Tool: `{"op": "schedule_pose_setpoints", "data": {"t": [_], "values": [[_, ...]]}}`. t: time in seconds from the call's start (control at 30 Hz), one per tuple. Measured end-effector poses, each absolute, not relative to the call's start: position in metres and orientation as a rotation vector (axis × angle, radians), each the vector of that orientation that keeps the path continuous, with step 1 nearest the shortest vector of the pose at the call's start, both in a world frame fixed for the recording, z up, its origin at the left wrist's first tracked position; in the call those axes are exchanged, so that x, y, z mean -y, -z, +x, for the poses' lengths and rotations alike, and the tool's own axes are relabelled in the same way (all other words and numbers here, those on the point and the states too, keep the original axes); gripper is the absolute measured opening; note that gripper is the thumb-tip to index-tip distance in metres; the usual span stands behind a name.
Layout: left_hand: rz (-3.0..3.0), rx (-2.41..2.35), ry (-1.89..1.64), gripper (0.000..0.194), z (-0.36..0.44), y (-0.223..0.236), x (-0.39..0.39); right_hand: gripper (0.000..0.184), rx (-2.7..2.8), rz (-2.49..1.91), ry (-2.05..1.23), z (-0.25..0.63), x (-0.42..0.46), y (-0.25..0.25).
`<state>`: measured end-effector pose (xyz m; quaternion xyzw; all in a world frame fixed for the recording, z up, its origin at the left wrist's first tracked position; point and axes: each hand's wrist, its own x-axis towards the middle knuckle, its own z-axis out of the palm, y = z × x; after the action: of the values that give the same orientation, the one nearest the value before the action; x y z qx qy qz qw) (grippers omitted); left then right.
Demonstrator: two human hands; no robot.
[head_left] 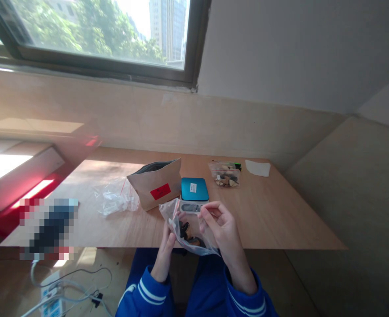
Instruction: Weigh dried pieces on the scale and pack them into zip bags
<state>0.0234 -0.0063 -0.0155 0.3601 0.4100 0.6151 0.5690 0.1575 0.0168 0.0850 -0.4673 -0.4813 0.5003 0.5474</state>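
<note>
A clear zip bag (194, 246) with dark and tan dried pieces (188, 233) in it hangs at the table's front edge. My left hand (166, 242) grips its left side, the fingers partly hidden behind the plastic. My right hand (220, 220) pinches the bag's upper right edge between thumb and fingers. Just beyond the bag lies a small digital scale with a blue top (195, 189) and a grey display (191, 208). A brown paper pouch (158, 185) with a red label stands open at the top, left of the scale.
Crumpled clear plastic bags (117, 197) lie left of the pouch. Filled zip bags (225, 176) and a white paper piece (258, 168) rest at the back right. A blurred-out object (51, 226) sits at the left edge. Cables and a power strip (52, 299) are below on the left.
</note>
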Motion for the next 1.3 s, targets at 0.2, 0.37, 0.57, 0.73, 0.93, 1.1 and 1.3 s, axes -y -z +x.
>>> {"op": "schedule_pose_setpoints", "data": {"t": [0.2,0.37,0.57,0.73,0.93,1.1,1.3], "values": [[0.698,-1.122,-1.447,0.064,0.025,0.014,0.007,0.008,1.497,-1.211,-0.54,0.15,-0.013,-0.087],[0.791,-1.195,-1.517,0.053,0.019,0.017,0.005,0.009,1.767,-1.089,-0.767,0.143,-0.011,-0.079],[0.853,-1.142,-1.524,0.058,0.014,0.028,0.009,0.046,1.963,-1.075,-0.851,0.142,-0.02,-0.06],[0.796,-1.094,-1.519,0.06,0.012,0.03,0.009,0.069,2.091,-1.055,-1.02,0.144,-0.018,-0.066],[0.708,-1.106,-1.526,0.062,0.011,0.031,0.007,0.057,2.018,-1.174,-1.088,0.147,-0.018,-0.065],[0.582,-1.048,-1.491,0.065,0.013,0.02,0.005,0.027,1.932,-1.136,-1.164,0.148,-0.02,-0.066],[0.539,-1.119,-1.534,0.067,0.013,0.016,0.005,0.03,1.866,-0.978,-1.464,0.143,-0.021,-0.058]]}}
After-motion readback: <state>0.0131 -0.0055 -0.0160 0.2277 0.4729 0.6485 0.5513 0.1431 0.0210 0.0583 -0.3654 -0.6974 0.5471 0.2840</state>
